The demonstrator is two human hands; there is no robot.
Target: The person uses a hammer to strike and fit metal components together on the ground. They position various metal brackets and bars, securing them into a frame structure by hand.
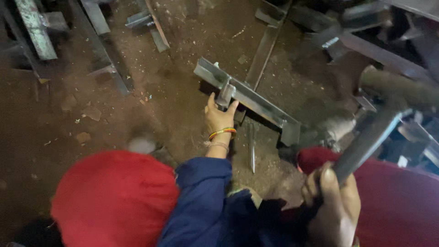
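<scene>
Down on the dirt floor [137,91], the left hand [219,118] is pinching a small upright metal piece [225,95] against a steel angle bar [247,97]. Near the camera, the right hand [336,206] is gripping a raised hammer [393,96], blurred with motion. Fingers are sitting just beside the likely strike spot; a glancing blow could hit them or kick the bar sideways.

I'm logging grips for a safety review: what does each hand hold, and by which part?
The right hand grips a hammer near the lower end of its handle. The left hand clasps a small upright metal piece on the angle bar.
</scene>
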